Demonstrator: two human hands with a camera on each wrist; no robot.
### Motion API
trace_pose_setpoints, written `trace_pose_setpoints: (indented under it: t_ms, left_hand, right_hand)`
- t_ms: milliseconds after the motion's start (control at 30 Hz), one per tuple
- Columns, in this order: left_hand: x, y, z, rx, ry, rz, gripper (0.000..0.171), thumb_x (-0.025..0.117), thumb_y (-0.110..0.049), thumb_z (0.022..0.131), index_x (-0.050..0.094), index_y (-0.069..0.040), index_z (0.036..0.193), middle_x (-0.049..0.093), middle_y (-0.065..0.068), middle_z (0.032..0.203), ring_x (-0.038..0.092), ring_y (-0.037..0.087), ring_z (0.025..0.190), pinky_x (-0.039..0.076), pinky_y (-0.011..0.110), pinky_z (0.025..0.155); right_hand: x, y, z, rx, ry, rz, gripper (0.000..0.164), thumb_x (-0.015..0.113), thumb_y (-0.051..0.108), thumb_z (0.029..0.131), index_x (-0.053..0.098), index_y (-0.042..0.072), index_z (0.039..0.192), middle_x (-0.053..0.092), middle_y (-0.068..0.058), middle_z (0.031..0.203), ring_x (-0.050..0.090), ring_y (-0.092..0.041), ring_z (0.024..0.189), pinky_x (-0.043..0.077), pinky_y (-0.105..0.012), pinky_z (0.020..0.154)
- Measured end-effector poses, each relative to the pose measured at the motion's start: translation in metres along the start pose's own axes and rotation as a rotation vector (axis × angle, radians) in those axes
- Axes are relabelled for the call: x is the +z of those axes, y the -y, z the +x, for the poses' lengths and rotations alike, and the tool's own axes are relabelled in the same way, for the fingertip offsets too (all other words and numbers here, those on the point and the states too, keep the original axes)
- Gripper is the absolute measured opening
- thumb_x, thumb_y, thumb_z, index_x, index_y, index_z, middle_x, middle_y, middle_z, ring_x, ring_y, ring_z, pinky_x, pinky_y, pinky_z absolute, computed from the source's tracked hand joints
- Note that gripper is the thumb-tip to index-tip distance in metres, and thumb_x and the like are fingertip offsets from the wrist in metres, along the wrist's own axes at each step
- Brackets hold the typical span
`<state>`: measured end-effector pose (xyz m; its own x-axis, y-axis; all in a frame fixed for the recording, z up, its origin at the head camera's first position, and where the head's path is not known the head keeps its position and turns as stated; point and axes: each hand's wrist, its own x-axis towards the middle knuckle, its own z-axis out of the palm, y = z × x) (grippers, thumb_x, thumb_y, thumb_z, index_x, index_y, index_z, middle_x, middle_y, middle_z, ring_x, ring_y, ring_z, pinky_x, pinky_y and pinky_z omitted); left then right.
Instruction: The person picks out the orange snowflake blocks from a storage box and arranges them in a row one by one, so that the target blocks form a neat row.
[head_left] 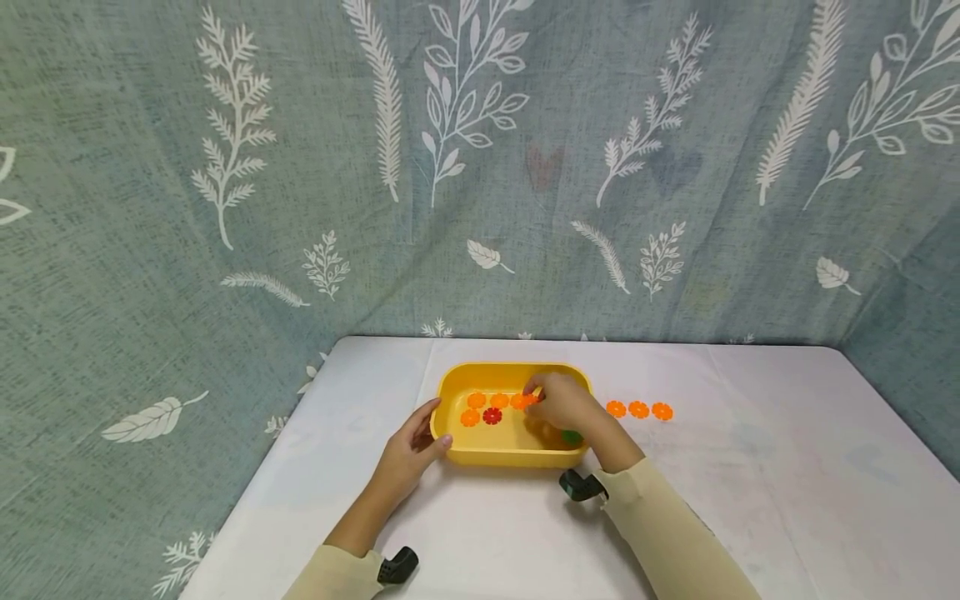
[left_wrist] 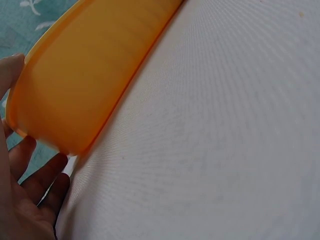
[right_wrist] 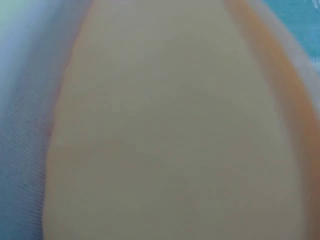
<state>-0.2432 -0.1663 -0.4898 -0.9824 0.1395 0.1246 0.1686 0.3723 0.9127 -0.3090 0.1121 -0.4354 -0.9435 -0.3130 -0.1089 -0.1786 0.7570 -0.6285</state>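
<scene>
Inside the yellow tray (head_left: 510, 459), an orange flower (head_left: 531, 400) touches the right fingers (head_left: 533, 384).

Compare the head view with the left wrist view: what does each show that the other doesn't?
Only the head view: the right hand in the yellow tray, orange flower pieces and a red piece inside, a partly hidden green piece, and three orange pieces on the white tablecloth to its right.

Only the left wrist view: the lower fingers close up, by the tray's corner.

Both: the left hand, the tray's outer wall, the tablecloth and the patterned backdrop.
</scene>
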Motion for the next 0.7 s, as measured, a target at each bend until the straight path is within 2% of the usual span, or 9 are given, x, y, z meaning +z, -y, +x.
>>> trace_pose_setpoints:
  t_ms: [167, 333, 533, 700]
  left_hand:
    - [-0.003, -0.024, -0.008, 0.009, 0.023, 0.011, 0.066, 0.069, -0.021, 0.092, 0.038, -0.011, 0.150, 0.046, 0.011, 0.146, 0.051, 0.028, 0.126, 0.041, 0.042, 0.104]
    - [-0.005, -0.031, -0.013, 0.010, 0.026, 0.010, 0.066, 0.069, -0.021, 0.092, 0.038, -0.010, 0.150, 0.046, 0.012, 0.145, 0.051, 0.030, 0.126, 0.040, 0.043, 0.105]
    - [-0.005, -0.026, -0.011, -0.001, 0.025, 0.007, 0.066, 0.069, -0.020, 0.092, 0.038, -0.011, 0.150, 0.046, 0.012, 0.145, 0.050, 0.029, 0.127, 0.040, 0.042, 0.105]
    - [-0.001, -0.006, -0.003, -0.030, 0.004, 0.003, 0.067, 0.070, -0.023, 0.091, 0.039, -0.018, 0.150, 0.048, 0.008, 0.145, 0.050, 0.025, 0.127, 0.039, 0.042, 0.106]
  right_hand:
    - [-0.007, 0.002, -0.005, -0.002, -0.038, 0.001, 0.025, 0.075, 0.019, 0.087, 0.068, 0.013, 0.109, 0.062, 0.000, 0.089, 0.056, -0.018, 0.078, 0.050, -0.033, 0.069]
    - [-0.015, 0.001, -0.011, 0.012, -0.038, 0.010, 0.024, 0.074, 0.020, 0.088, 0.068, 0.015, 0.110, 0.061, 0.000, 0.090, 0.057, -0.018, 0.079, 0.051, -0.033, 0.069]
    - [-0.025, -0.002, -0.018, 0.012, -0.041, 0.033, 0.026, 0.072, 0.023, 0.089, 0.067, 0.014, 0.114, 0.061, -0.001, 0.094, 0.056, -0.019, 0.085, 0.051, -0.035, 0.074]
    - [-0.030, -0.008, -0.021, -0.012, -0.055, 0.042, 0.027, 0.072, 0.022, 0.089, 0.067, 0.013, 0.115, 0.062, -0.002, 0.094, 0.057, -0.019, 0.086, 0.051, -0.034, 0.071]
